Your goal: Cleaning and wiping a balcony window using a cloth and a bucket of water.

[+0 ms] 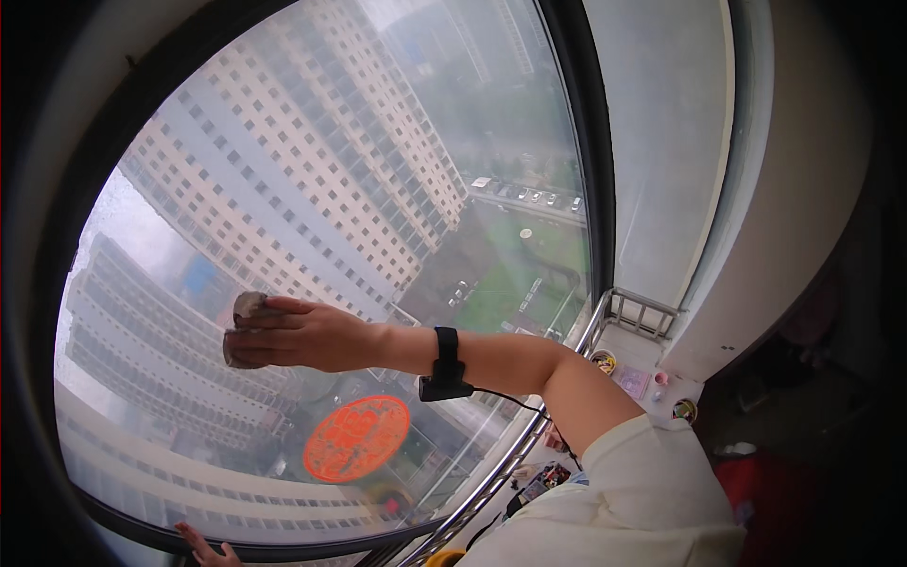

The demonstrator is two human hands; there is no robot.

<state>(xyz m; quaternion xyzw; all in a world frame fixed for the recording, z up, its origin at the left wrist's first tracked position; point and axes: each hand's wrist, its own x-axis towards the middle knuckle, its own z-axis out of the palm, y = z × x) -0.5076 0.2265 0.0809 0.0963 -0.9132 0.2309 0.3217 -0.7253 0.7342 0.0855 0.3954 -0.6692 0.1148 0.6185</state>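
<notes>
My right hand (pixel 312 337) is pressed flat over a folded grey cloth (pixel 248 305) on the large windowpane (pixel 496 120). The cloth shows beyond the fingertips and looks damp and dirty. A black strap with a small box (pixel 446 368) is around the right forearm, and a cable runs from it. At the bottom left, my left hand (pixel 207 547) appears only in part, fingers spread, by the dark window frame (pixel 283 551). Below the right wrist, a round red decoration (pixel 358 438) shows on the glass.
A metal railing (pixel 506 471) runs along the window's lower side. On the white sill behind it are a basket of small items (pixel 604 362), a pink cup (pixel 661 378), another small container (pixel 684 410) and a box of small parts (pixel 545 479). Tall buildings stand outside.
</notes>
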